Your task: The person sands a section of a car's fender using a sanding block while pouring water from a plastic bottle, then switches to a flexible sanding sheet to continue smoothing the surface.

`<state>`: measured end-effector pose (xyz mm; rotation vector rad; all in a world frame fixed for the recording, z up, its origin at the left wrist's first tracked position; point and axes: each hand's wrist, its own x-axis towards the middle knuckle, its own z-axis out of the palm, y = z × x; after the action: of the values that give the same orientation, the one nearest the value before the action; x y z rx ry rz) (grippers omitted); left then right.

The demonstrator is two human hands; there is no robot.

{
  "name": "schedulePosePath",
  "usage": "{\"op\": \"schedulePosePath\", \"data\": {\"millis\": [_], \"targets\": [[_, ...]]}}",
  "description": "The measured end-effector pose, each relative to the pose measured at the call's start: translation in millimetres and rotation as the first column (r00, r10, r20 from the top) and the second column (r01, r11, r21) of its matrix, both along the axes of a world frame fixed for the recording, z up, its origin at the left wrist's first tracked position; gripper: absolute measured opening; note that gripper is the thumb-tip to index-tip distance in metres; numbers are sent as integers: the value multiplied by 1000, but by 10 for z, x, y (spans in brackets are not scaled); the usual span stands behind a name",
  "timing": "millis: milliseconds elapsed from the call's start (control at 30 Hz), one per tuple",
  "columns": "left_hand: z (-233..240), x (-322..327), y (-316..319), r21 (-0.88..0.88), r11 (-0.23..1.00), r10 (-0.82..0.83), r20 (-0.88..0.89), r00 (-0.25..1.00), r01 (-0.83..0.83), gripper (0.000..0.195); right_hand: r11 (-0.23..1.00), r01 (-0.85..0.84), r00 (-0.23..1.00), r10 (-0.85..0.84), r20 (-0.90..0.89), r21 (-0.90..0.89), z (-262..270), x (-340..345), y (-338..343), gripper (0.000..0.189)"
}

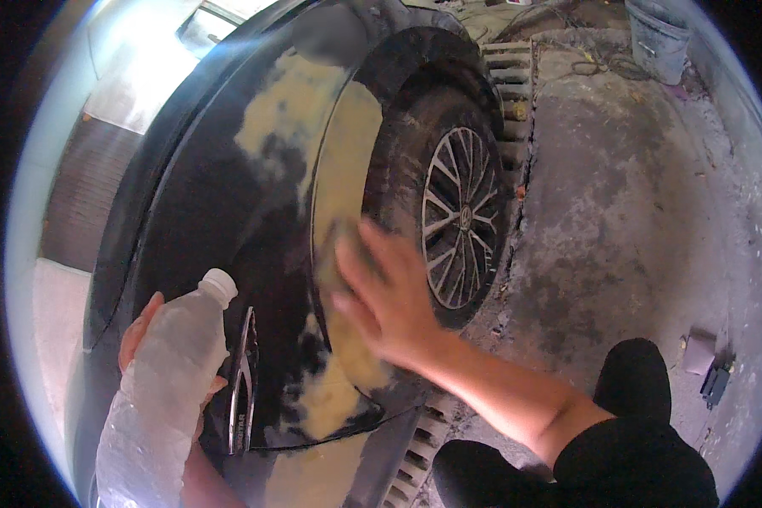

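Note:
A dark car fender (216, 209) with patches of yellowish body filler (349, 146) stands before me. My right hand (381, 286) presses a dark, flat block (363, 247), blurred and partly hidden by the fingers, on the filler along the wheel arch. My left hand (141, 330) grips a translucent plastic bottle (165, 368) with a white cap (218, 287), tilted over the fender. Close to the bottle is a chrome trim piece (242, 387) bearing writing.
The car's wheel (463, 216) stands beside a slotted floor drain (511, 76). A dirty bucket (659, 44) is near the wall at the top right, with a hose or cable (609, 63) beside it. Small dark objects (714, 384) lie on the concrete floor at right.

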<state>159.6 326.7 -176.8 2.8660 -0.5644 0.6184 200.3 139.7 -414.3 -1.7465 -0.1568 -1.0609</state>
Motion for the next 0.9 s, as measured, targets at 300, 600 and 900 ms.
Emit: {"op": "schedulePosePath", "data": {"millis": [300, 600, 900], "targets": [[243, 243, 24, -198, 932, -314, -22, 949, 304, 90, 997, 74, 997, -74, -3, -18, 475, 314, -338, 60], [222, 508, -52, -205, 948, -236, 51, 970, 242, 53, 997, 41, 999, -41, 11, -69, 341, 206, -310, 58], [134, 428, 17, -142, 989, -37, 81, 996, 48, 41, 993, -110, 992, 112, 56, -30, 44, -217, 15, 53]]}}
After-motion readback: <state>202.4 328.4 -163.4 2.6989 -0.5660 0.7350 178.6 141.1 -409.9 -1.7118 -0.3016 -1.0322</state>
